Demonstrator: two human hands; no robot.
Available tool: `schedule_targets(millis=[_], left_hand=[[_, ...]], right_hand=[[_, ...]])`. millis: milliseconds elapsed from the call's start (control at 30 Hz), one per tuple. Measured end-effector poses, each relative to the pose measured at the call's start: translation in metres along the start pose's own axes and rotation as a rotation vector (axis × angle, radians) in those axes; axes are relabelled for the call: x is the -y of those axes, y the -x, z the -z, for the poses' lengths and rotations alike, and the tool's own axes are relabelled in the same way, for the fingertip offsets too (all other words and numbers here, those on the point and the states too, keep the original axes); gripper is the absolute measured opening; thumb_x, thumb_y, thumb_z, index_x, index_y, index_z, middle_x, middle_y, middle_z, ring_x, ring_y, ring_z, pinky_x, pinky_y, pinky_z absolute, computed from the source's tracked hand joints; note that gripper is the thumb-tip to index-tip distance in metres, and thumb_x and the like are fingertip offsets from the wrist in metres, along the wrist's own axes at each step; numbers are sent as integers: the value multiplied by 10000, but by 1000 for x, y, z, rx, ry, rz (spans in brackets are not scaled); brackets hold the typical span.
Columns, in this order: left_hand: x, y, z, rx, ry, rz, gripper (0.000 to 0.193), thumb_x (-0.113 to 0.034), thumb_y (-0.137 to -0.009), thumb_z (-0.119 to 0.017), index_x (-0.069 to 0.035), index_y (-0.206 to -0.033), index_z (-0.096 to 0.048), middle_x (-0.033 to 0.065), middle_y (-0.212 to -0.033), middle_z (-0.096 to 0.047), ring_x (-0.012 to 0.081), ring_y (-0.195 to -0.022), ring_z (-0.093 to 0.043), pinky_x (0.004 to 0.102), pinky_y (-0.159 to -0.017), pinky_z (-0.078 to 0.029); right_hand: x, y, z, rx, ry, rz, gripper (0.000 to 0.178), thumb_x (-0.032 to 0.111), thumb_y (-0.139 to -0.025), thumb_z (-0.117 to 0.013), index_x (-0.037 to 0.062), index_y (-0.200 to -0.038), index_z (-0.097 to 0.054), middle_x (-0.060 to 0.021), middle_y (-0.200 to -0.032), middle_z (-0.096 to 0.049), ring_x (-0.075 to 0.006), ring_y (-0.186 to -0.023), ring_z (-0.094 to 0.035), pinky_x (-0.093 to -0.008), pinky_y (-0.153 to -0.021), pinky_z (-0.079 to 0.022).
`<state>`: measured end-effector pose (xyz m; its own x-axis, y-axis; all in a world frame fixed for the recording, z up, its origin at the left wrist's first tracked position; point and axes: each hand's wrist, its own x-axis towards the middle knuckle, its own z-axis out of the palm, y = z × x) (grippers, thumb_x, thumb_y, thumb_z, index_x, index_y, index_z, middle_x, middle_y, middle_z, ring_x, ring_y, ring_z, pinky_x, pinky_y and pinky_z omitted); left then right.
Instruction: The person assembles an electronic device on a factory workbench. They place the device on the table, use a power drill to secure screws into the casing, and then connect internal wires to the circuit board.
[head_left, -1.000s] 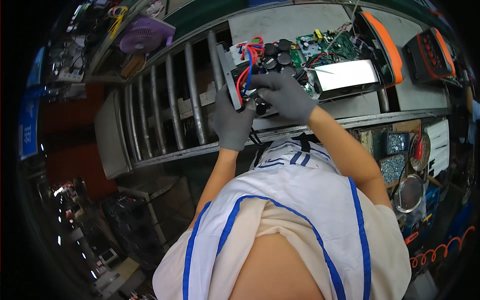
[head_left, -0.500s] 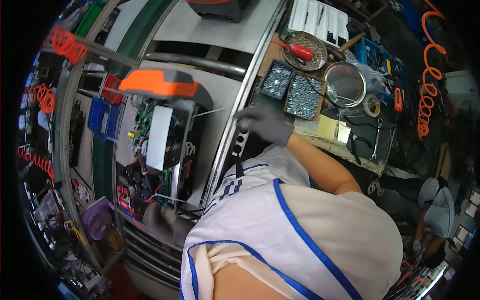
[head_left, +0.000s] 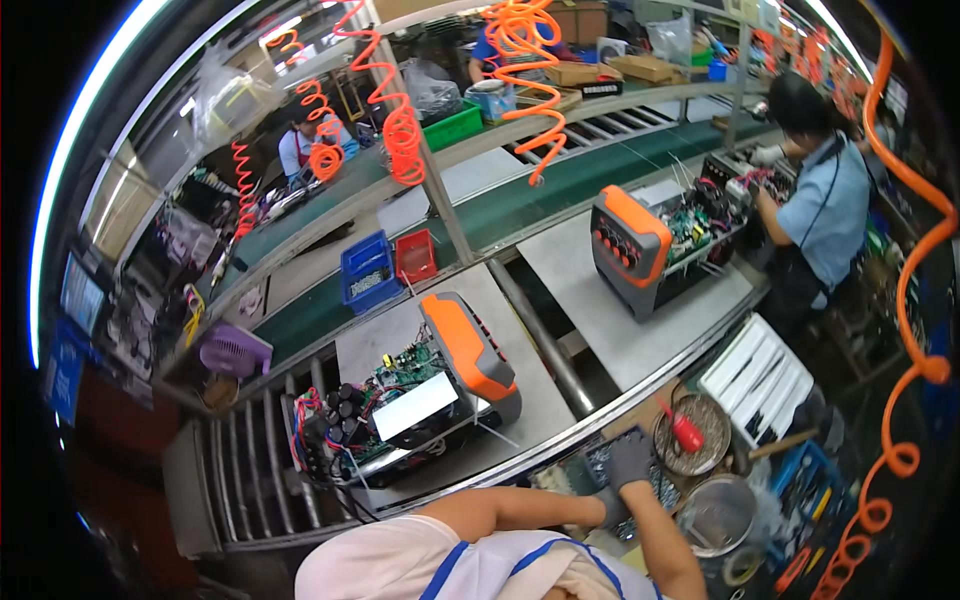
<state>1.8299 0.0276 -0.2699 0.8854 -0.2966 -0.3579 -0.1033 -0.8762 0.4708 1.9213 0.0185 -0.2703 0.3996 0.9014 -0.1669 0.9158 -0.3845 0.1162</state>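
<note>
Both my hands wear grey gloves and are over the small-parts boxes at the bench's near edge. My right hand (head_left: 632,460) reaches down at the dark bin (head_left: 601,462) of small metal fasteners; its fingertips are not clear. Just below it, my left hand (head_left: 611,508) is beside the carton of fasteners (head_left: 664,488), its fingers mostly hidden. Whether either hand grips anything does not show. To the left, an opened device (head_left: 468,350) with an orange and grey end panel rests on a grey board, with circuit boards, wires and a white plate exposed.
A round pan of small parts (head_left: 707,437) carries a red bottle (head_left: 686,432). Nearby are a clear-bottomed round tin (head_left: 718,512) and a white tray (head_left: 757,375). A second device (head_left: 632,245) stands farther along the line, where a co-worker (head_left: 830,205) handles it. Orange coiled hoses (head_left: 905,460) hang around.
The view has swung up and turned. My left hand has left the device's wires and come across to the fastener boxes; my right hand has moved from the rail edge to the dark bin.
</note>
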Motion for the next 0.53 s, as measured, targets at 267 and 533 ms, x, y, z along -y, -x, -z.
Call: schedule_targets(millis=[267, 533], left_hand=[[5, -11, -47, -165, -6, 60, 371, -228, -877, -444, -105, -1210, -555, 147, -1296, -517, 304, -1218, -468, 423, -1043, -337], [17, -32, -92, -352, -90, -204, 375, -183, -822, -489, -57, -1166, -567, 163, -1230, -563, 296, -1147, -535, 432, -992, -397]], right_hand=[[6, -8, -23, -40, -85, 89, 192, 211, -819, -504, 143, -842, -682, -69, -912, -652, -246, -981, -547, -410, -834, -391], [-12, -4, 2, -75, -98, 96, 210, 244, -785, -531, 140, -892, -679, -95, -986, -648, -256, -1035, -533, -444, -948, -354]])
